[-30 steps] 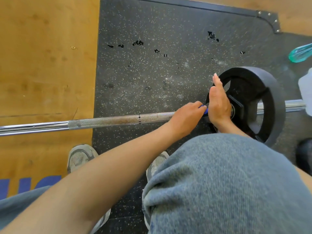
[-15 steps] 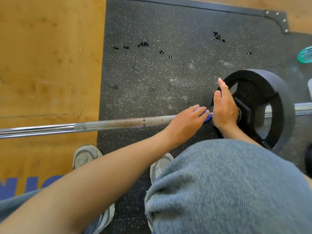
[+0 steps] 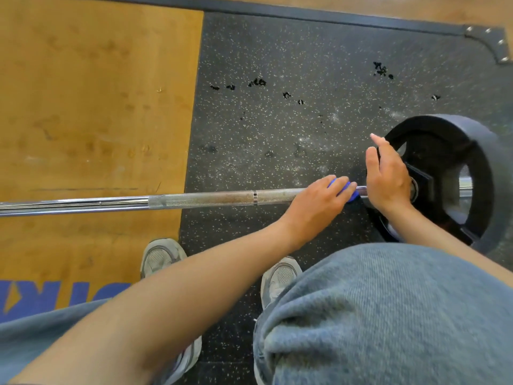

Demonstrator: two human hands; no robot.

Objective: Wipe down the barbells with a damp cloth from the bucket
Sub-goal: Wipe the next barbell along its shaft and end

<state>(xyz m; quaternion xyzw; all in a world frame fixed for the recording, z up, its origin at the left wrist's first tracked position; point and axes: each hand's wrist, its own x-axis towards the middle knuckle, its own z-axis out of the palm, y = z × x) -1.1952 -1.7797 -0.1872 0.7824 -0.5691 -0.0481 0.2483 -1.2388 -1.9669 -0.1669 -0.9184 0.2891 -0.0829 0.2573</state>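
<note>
Barbell [image 3: 211,200]: long steel bar lying across the floor under both my hands, one end loaded. Knurled grey stretch runs out from under my left hand; beyond it, smooth chrome. Judged heavy and rigid; it will not flex but may roll under a sideways push. The knurling should drag at fabric, the chrome let it slide.

Cloth [image 3: 344,190]: small blue piece, mostly hidden, wrapped round the bar. Judged soft, light, limp; best taken bunched round the shaft, not by a corner. Dampness cannot be told.

Left hand [image 3: 319,204]: fingers curled over the bar, gripping the cloth against it.

Right hand [image 3: 387,179]: just beside the left, at the bar's collar end, fingers straight and close together, reaching forward; it seems to steady the bar.

Weight plate [image 3: 477,151]: black, upright on the bar, just beyond my right hand. Judged very heavy.

Rubber mat [image 3: 277,129]: speckled black, beneath both hands. Wooden platform [image 3: 91,107]: well out past my left hand.
</note>
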